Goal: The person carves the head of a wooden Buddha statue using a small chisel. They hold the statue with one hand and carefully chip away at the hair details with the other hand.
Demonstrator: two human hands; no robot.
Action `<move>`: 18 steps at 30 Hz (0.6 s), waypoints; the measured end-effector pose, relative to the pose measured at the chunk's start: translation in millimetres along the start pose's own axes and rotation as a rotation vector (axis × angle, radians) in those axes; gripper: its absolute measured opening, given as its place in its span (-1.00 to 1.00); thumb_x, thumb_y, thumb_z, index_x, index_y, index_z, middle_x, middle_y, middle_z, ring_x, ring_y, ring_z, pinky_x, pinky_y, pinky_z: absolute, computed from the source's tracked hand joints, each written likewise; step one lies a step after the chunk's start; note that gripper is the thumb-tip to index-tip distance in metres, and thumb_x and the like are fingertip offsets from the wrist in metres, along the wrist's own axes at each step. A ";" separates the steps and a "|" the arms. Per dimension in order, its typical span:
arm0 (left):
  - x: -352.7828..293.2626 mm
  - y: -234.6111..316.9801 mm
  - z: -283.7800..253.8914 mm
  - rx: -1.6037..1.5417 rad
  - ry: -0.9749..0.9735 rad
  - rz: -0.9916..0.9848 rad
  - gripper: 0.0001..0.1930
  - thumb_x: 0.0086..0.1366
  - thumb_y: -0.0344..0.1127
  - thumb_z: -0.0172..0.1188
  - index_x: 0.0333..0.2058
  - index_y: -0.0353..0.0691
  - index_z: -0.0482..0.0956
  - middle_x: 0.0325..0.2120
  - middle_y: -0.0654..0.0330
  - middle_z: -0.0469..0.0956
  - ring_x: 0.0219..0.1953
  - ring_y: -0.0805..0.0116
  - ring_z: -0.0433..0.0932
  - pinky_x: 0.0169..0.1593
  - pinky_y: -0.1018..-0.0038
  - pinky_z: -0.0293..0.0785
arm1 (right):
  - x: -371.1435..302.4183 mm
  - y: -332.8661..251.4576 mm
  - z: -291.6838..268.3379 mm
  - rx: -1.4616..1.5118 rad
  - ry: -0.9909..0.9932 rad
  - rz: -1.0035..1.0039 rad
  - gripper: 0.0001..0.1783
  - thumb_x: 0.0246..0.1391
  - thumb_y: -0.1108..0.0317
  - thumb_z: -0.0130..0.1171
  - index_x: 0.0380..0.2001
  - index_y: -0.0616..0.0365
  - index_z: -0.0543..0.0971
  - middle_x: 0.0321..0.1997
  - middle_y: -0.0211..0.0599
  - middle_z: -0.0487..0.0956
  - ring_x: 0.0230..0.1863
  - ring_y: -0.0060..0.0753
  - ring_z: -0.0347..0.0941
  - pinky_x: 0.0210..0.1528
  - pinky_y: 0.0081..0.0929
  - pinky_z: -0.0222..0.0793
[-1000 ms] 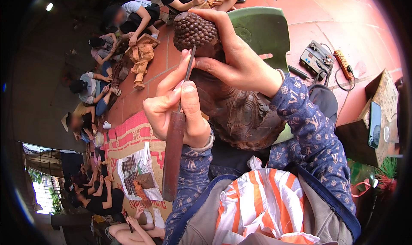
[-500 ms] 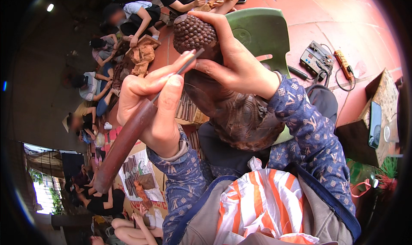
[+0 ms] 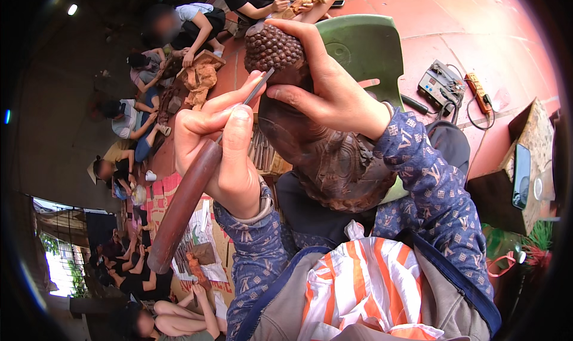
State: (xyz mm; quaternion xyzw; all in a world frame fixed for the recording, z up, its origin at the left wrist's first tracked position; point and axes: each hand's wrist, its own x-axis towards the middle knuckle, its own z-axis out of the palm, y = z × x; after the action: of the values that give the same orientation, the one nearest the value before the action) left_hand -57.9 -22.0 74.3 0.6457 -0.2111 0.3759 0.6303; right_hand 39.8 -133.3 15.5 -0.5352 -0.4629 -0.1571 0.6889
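A dark brown carved wooden statue (image 3: 334, 168) lies tilted across my lap, its head with rows of round knobs at the far end. My right hand (image 3: 334, 81) is wrapped round that head, the thumb along its near side and the fingers over its far side. Between the thumb and fingers of my left hand (image 3: 230, 144) is a carving chisel (image 3: 188, 207) with a thick reddish-brown handle. Its thin metal blade points up and right, with the tip at the lower edge of the knobs. Whether the tip touches the wood I cannot tell.
Behind the statue stands a green plastic chair (image 3: 364, 42). A control box (image 3: 440, 84) and an orange power strip (image 3: 478, 92) with cables lie on the tiled floor, right. A phone (image 3: 521, 177) rests on a wooden block. Several people carve at the left; more chisels (image 3: 259, 150) lie beyond my left wrist.
My left hand has shifted slightly right, and the chisel's handle has swung right with it. The blade tip sits a little further left against the head. My right hand and the statue have barely moved.
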 end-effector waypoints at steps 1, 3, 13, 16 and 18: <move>0.3 0.4 0.3 0.007 0.003 -0.004 -0.86 0.19 -0.63 0.04 -0.42 -0.36 0.23 -0.30 -0.35 0.52 -0.13 -0.09 0.58 -0.05 0.21 0.57 | -0.2 0.6 -0.4 -0.007 0.003 -0.008 -0.17 0.02 0.59 0.21 0.29 0.18 0.00 0.16 -0.12 0.34 0.19 -0.38 0.27 0.22 -0.43 0.18; 0.7 1.6 0.4 0.033 0.005 -0.009 -0.86 0.19 -0.63 0.04 -0.42 -0.37 0.23 -0.30 -0.35 0.52 -0.14 -0.08 0.58 -0.05 0.21 0.58 | -0.3 1.9 -0.3 -0.016 0.008 -0.025 -0.17 0.02 0.59 0.21 0.29 0.18 0.00 0.15 -0.11 0.34 0.19 -0.38 0.27 0.22 -0.43 0.19; 1.9 7.4 4.7 0.074 0.022 -0.028 -0.86 0.19 -0.62 0.04 -0.43 -0.38 0.24 -0.30 -0.34 0.52 -0.18 -0.03 0.60 -0.05 0.20 0.58 | -0.9 0.0 -0.9 -0.029 0.012 -0.036 -0.17 0.03 0.57 0.21 0.29 0.18 0.01 0.15 -0.12 0.34 0.19 -0.38 0.27 0.21 -0.43 0.19; 5.2 9.0 1.2 0.081 0.005 -0.046 -0.87 0.19 -0.62 0.04 -0.43 -0.39 0.25 -0.30 -0.33 0.53 -0.18 -0.01 0.60 -0.05 0.22 0.58 | -0.7 -0.5 -0.4 -0.085 0.020 -0.033 -0.17 0.03 0.57 0.21 0.29 0.18 0.01 0.16 -0.12 0.33 0.19 -0.38 0.26 0.22 -0.43 0.18; 6.6 10.3 0.9 0.087 -0.018 -0.055 -0.88 0.19 -0.62 0.06 -0.44 -0.39 0.28 -0.30 -0.34 0.53 -0.19 0.03 0.61 -0.05 0.27 0.57 | -1.0 -2.0 0.0 -0.098 0.020 -0.007 -0.17 0.03 0.56 0.21 0.29 0.18 0.01 0.16 -0.11 0.33 0.19 -0.37 0.26 0.22 -0.43 0.18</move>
State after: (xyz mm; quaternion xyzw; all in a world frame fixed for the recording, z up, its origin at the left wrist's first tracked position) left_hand -61.2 -22.8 86.0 0.6813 -0.1824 0.3617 0.6097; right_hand 37.8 -134.4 15.9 -0.5652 -0.4493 -0.1874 0.6659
